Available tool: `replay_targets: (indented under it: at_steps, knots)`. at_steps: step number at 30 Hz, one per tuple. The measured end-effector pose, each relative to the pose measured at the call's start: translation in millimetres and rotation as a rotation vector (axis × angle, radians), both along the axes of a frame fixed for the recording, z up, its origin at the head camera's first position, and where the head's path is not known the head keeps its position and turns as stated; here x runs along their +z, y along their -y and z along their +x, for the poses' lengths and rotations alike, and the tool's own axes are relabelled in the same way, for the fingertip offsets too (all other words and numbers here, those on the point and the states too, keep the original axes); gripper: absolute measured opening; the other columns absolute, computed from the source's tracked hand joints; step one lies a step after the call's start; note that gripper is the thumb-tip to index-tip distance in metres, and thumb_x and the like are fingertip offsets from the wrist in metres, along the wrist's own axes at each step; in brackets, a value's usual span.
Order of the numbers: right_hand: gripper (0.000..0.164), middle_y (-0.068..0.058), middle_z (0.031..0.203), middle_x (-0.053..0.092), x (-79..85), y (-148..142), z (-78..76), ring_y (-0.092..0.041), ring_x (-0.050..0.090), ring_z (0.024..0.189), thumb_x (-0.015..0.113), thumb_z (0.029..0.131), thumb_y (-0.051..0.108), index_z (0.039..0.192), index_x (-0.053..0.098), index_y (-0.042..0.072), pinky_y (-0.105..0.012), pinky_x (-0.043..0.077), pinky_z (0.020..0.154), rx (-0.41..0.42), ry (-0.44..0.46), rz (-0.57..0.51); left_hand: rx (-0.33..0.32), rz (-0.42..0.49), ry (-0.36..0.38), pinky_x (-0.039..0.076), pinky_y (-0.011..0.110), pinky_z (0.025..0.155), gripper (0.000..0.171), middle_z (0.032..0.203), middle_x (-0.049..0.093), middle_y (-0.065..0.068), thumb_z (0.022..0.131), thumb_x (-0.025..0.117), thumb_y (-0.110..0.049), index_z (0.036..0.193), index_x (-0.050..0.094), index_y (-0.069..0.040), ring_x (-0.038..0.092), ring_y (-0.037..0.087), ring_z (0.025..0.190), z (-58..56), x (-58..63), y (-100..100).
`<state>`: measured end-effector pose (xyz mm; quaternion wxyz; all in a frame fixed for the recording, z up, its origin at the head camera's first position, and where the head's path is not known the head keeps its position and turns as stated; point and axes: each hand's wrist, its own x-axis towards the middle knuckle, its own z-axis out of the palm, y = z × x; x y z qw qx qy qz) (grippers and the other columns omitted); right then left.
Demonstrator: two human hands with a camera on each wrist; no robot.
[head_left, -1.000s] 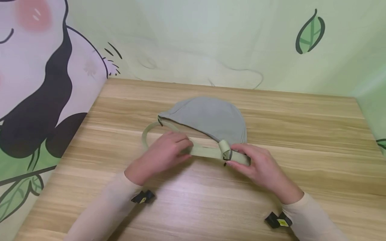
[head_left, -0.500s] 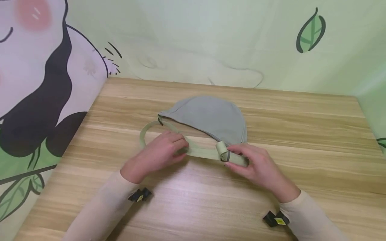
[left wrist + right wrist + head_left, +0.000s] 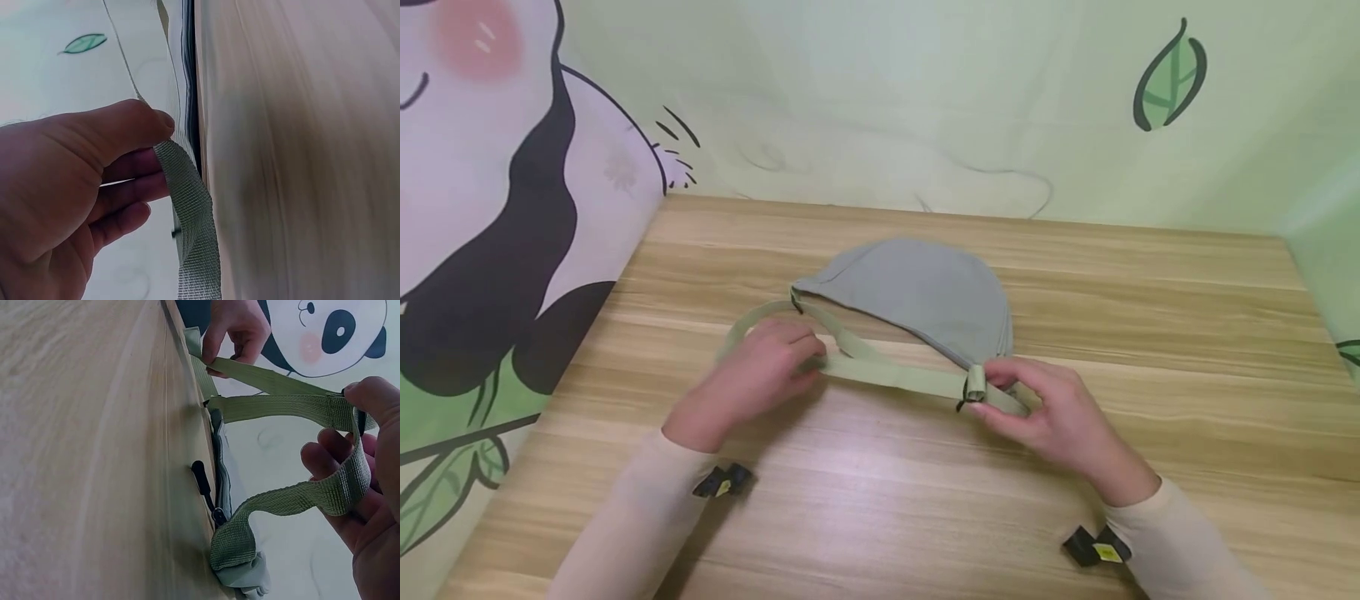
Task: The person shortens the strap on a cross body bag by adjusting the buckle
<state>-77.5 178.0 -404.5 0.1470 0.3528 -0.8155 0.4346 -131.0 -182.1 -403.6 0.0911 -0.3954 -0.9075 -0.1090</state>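
A grey half-moon bag lies flat on the table, its long edge facing the person. Its pale green webbing strap stretches between the two hands in front of it. Left of the bag, my left hand pinches the strap between thumb and fingers, and a loop of strap curves behind that hand. My right hand grips the strap at its dark slider buckle, thumb on top, near the bag's right corner. A short fold of strap stands up at the buckle. A dark zipper pull hangs beside the bag's edge.
The wood-grain table extends in front of and around the bag. Pale green printed walls with a panda and leaf drawings enclose it at the back and sides. Each sleeve carries a black wrist mount.
My left hand has moved left along with the strap, and the stretch between the hands is longer. The fold at the buckle has become smaller. The right hand has shifted slightly; the bag stays put.
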Motion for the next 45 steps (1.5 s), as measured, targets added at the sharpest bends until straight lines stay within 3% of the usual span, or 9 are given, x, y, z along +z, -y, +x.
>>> replay_targets:
  at_steps: [5,9,20,27,30,33,35,41,45]
  knots:
    - [0.034,-0.001,0.094,0.071,0.4,0.1,-1.0,-0.011,0.065,0.082,0.078,0.078,0.028,0.103,0.068,0.007,-0.016,0.050,0.078,0.002,-0.074,-0.014,0.006,0.009,0.008,0.046,0.039,0.090,0.020,0.089,0.065,0.001,0.074,0.079,-0.011,0.091,0.069,-0.009,0.061,0.022,0.090,-2.0,-0.6,15.2]
    - [0.035,-0.001,0.094,0.071,1.7,0.1,-1.3,-0.013,0.064,0.082,0.081,0.074,0.020,0.104,0.068,0.007,-0.016,0.050,0.080,0.010,-0.096,-0.022,0.024,0.019,0.027,0.046,0.039,0.089,0.022,0.089,0.066,0.001,0.073,0.079,-0.012,0.092,0.069,-0.009,0.061,0.020,0.088,-3.3,-1.6,24.8]
    - [0.034,-0.004,0.097,0.071,1.3,-6.9,-3.0,-0.016,0.066,0.082,0.079,0.076,0.021,0.104,0.067,0.006,-0.016,0.051,0.080,0.031,-0.108,-0.027,0.045,0.031,0.087,0.049,0.039,0.087,0.022,0.090,0.066,0.000,0.075,0.079,-0.010,0.094,0.069,-0.010,0.061,0.017,0.085,-6.5,-2.8,36.5]
    - [0.036,-0.005,0.097,0.070,0.5,-3.2,-3.1,-0.016,0.066,0.082,0.071,0.085,0.034,0.106,0.067,0.004,-0.018,0.051,0.080,0.043,-0.129,-0.013,0.050,0.026,0.092,0.048,0.039,0.087,0.023,0.091,0.066,0.000,0.075,0.079,-0.011,0.095,0.069,-0.009,0.062,0.018,0.085,-8.1,-3.2,37.8]
    - [0.037,-0.005,0.097,0.070,1.5,1.3,-3.1,-0.016,0.066,0.082,0.068,0.087,0.037,0.106,0.067,0.005,-0.019,0.051,0.079,0.041,-0.150,-0.006,0.067,0.000,0.108,0.045,0.040,0.091,0.033,0.099,0.066,-0.001,0.074,0.081,-0.022,0.103,0.067,-0.011,0.061,0.018,0.093,-6.5,0.7,35.1]
    - [0.037,-0.004,0.097,0.070,3.3,7.1,-3.1,-0.016,0.066,0.083,0.067,0.088,0.037,0.106,0.067,0.005,-0.020,0.051,0.079,0.050,-0.165,0.000,0.044,-0.016,0.123,0.041,0.042,0.097,0.048,0.108,0.064,-0.001,0.074,0.080,-0.038,0.112,0.064,-0.012,0.058,0.020,0.104,-3.1,5.8,26.1]
    - [0.037,-0.003,0.098,0.070,4.5,10.1,-2.9,-0.015,0.065,0.084,0.066,0.088,0.038,0.107,0.067,0.005,-0.020,0.051,0.078,0.048,-0.173,0.007,-0.011,-0.001,0.124,0.039,0.042,0.100,0.055,0.112,0.063,-0.001,0.076,0.077,-0.046,0.116,0.062,-0.012,0.056,0.021,0.109,0.1,8.6,14.4]
    - [0.036,-0.002,0.099,0.069,6.6,17.2,0.1,-0.015,0.064,0.086,0.072,0.085,0.035,0.107,0.067,0.008,-0.022,0.050,0.079,0.023,-0.161,0.045,-0.210,0.142,0.091,0.039,0.037,0.101,0.057,0.119,0.060,0.000,0.084,0.067,-0.050,0.124,0.058,-0.010,0.053,0.017,0.114,15.2,13.2,-39.9]
    - [0.037,-0.001,0.101,0.069,5.7,24.4,1.9,-0.015,0.064,0.090,0.077,0.080,0.030,0.108,0.067,0.008,-0.023,0.048,0.084,0.040,-0.131,0.059,-0.292,0.230,0.053,0.040,0.031,0.098,0.057,0.119,0.060,-0.002,0.084,0.067,-0.050,0.125,0.057,-0.012,0.054,0.013,0.113,26.1,17.4,-73.3]
